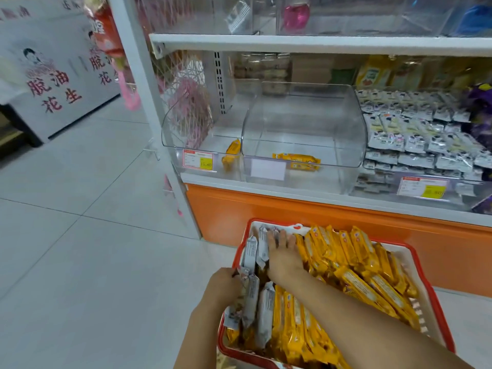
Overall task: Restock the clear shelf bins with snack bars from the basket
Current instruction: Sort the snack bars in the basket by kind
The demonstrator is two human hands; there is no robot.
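A red basket (pixel 436 302) on the floor holds several yellow snack bars (pixel 354 251) standing on edge, some showing their silver backs (pixel 250 251). My left hand (pixel 222 286) grips a few silver-backed bars (pixel 251 296) at the basket's left side. My right hand (pixel 283 254) reaches across with fingers spread, resting on the bars near the far left of the basket. On the shelf above stand two clear bins. The left bin (pixel 186 134) holds one yellow bar (pixel 231 153). The middle bin (pixel 303 123) holds two yellow bars (pixel 298 159).
A third bin (pixel 415 139) at the right is full of white and yellow packets. An orange base panel (pixel 266 209) runs below the shelf. Grey floor tiles (pixel 80 235) spread to the left. A white sign with red characters (pixel 53 83) stands at far left.
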